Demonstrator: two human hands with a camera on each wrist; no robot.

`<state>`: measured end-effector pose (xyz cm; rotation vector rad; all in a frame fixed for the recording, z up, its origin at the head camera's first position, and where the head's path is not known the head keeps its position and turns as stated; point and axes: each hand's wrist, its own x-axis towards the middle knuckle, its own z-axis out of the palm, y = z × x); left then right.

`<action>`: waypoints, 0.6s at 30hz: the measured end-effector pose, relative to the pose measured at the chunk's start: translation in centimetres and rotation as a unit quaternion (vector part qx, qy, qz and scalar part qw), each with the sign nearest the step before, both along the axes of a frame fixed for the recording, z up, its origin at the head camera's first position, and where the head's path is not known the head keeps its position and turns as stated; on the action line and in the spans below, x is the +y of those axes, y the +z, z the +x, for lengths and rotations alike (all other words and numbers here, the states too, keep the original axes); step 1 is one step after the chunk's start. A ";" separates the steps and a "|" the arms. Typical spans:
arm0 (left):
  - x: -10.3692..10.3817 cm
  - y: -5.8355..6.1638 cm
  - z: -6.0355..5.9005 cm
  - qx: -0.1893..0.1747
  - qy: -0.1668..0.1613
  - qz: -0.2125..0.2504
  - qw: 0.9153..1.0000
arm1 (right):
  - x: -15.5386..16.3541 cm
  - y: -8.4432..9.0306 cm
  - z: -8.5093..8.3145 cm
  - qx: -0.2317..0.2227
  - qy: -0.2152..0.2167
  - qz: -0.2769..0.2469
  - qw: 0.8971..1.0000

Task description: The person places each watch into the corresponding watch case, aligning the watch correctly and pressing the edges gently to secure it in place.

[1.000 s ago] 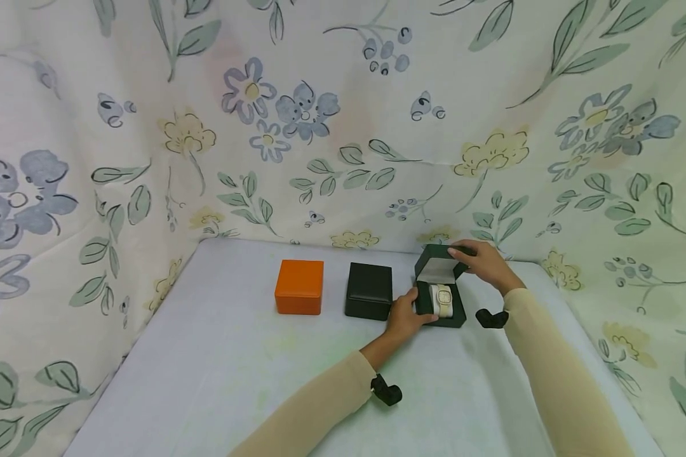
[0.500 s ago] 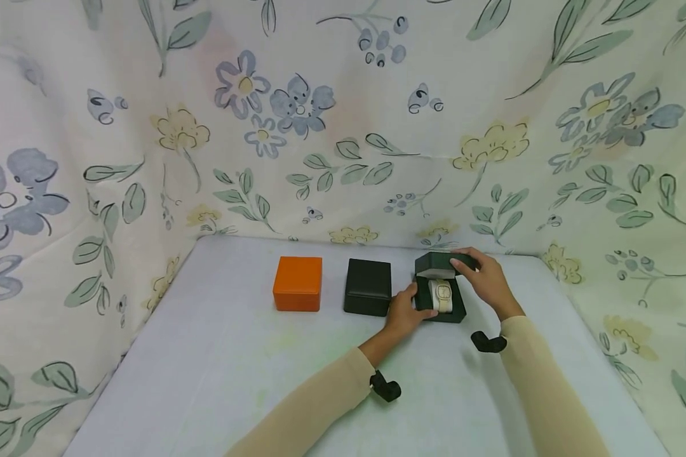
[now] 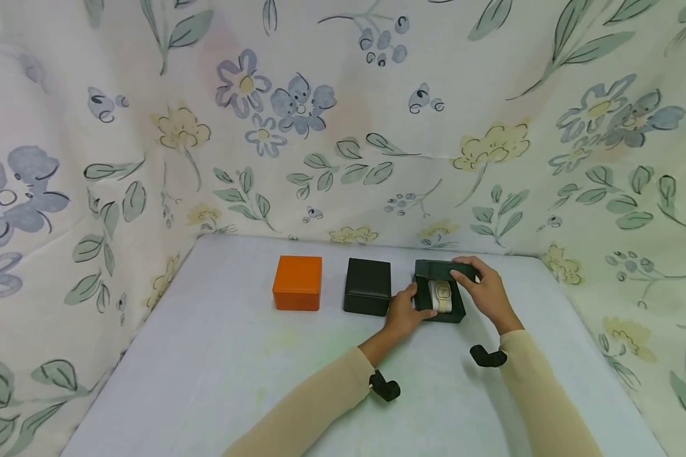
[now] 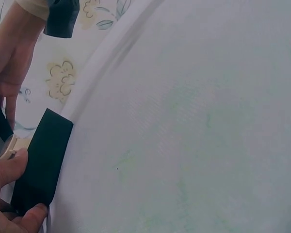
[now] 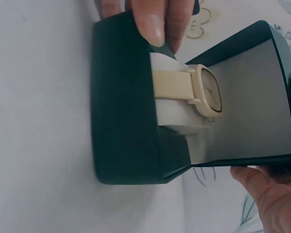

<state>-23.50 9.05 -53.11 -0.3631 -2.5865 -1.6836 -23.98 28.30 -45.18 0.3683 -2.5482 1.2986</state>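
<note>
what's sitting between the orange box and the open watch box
A closed dark box sits between the orange box and the open watch box, seen in the head view.

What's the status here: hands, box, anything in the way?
Left hand grips base of dark green hinged watch box. Right hand grips its half-lowered lid. Cream wristwatch on its cushion inside. Nothing blocking; closed black box beside it, apart.

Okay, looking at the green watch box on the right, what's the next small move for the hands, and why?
Probably press the lid down the rest of the way. The right hand grips the lid's edge, and it already tilts low over the cream watch on its cushion, while the left hand holds the box base steady on the table. A gap is open between lid and base, so the box isn't shut yet.
</note>
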 end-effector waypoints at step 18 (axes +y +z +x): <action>0.2 -0.2 -0.2 -0.004 -0.004 0.006 1.000 | 1.4 -3.2 0.5 0.001 0.014 -0.012 1.000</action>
